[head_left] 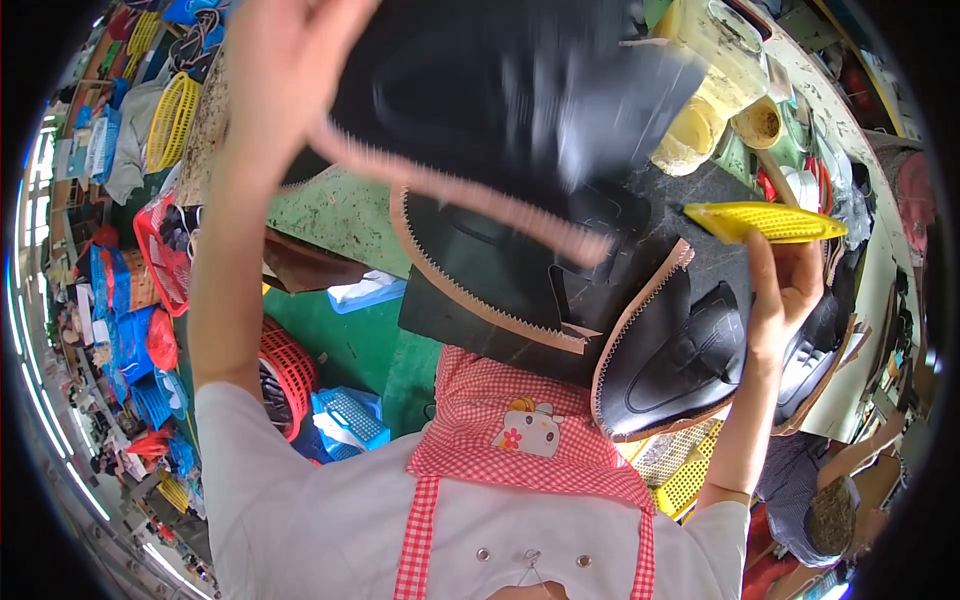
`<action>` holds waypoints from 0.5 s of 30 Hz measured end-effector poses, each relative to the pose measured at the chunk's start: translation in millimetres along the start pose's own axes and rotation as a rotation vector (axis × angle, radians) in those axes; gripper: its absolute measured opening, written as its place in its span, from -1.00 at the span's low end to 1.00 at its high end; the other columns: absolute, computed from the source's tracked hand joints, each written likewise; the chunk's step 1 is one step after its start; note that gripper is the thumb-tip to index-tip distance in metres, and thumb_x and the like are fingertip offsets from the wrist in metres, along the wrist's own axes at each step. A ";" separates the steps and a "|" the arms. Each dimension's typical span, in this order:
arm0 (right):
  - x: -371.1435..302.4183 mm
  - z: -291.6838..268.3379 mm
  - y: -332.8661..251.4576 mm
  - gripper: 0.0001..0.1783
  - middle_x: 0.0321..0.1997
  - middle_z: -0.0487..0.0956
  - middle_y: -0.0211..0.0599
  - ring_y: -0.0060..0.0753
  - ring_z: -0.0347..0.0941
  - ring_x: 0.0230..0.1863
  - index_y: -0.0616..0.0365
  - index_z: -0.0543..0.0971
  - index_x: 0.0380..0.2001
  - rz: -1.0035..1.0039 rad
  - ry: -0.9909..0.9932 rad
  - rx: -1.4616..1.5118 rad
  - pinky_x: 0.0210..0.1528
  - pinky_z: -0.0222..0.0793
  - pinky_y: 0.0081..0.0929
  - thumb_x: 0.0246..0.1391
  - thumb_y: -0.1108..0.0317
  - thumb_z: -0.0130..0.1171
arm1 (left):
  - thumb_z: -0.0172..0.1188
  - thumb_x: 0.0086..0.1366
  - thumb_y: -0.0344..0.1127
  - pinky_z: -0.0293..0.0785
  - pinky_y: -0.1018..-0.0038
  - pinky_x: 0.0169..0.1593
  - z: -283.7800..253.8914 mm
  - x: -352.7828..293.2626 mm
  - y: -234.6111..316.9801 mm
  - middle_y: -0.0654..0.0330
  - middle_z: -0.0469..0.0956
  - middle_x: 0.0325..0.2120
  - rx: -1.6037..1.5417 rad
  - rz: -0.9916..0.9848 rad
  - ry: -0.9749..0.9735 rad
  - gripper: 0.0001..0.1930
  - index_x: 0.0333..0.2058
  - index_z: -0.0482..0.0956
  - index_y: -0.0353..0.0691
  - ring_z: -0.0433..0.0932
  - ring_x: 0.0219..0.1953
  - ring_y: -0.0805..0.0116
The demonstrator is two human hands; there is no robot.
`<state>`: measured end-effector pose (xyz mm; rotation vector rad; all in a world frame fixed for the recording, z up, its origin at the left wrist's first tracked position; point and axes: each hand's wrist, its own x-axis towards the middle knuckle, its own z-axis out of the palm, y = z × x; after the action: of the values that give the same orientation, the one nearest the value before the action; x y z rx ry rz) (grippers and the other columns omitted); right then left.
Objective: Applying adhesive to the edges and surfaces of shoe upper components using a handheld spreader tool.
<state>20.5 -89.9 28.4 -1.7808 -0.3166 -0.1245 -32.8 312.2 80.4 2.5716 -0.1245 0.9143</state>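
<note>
With our left hand (285,85) pinching the blurry black piece (450,95) over the surface (325,215), in from its near edge, and our right hand (785,285) pinching the yellow tool (775,224), we should lift high so nothing rubs.

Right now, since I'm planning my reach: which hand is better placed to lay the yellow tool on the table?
Probably the right hand: it holds the yellow tool, out over the table. The left hand is farther away, at the edge of a motion-blurred black panel.
</note>
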 end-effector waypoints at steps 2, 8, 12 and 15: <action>-4.5 3.4 6.8 -0.82 -0.42 0.57 -0.52 -0.76 0.38 -0.46 0.23 0.60 -0.25 -0.027 -0.188 -0.068 -0.35 0.28 -0.71 0.03 0.59 0.29 | 0.15 0.36 -0.38 0.45 0.57 -0.25 5.6 63.7 11.7 0.27 0.49 -0.45 -0.374 -0.003 0.120 -0.84 -0.16 0.42 -0.29 0.49 -0.41 0.50; -10.3 42.6 5.2 -0.83 -0.47 0.51 -0.41 -0.65 0.30 -0.63 0.22 0.59 -0.31 -0.254 -0.495 -0.262 -0.57 0.18 -0.64 -0.03 0.59 0.30 | 0.17 0.31 -0.43 0.31 0.66 -0.38 18.5 53.7 48.9 0.30 0.47 -0.45 -0.073 -0.080 -0.370 -0.91 -0.22 0.51 -0.23 0.43 -0.46 0.53; -7.5 31.6 0.6 -0.82 -0.48 0.47 -0.35 -0.56 0.31 -0.65 0.20 0.58 -0.33 -0.181 -0.618 -0.359 -0.57 0.20 -0.61 -0.06 0.61 0.29 | 0.29 0.22 -0.12 0.54 0.39 -0.24 56.7 -36.4 11.9 0.22 0.57 -0.32 0.176 0.147 -0.538 -0.57 0.03 0.49 -0.08 0.62 -0.30 0.24; 0.4 15.3 5.0 -0.84 -0.53 0.40 -0.40 -0.65 0.25 -0.65 0.22 0.58 -0.34 -0.211 -0.563 -0.353 -0.59 0.11 -0.62 -0.05 0.60 0.29 | 0.32 0.17 -0.25 0.55 0.29 -0.29 60.4 -59.1 8.5 0.20 0.59 -0.33 0.198 -0.043 -0.614 -0.58 0.01 0.47 -0.06 0.63 -0.33 0.17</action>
<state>21.0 -76.0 20.3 -2.1083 -0.9348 0.1895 -45.4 277.0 4.2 2.9427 -0.1547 0.0965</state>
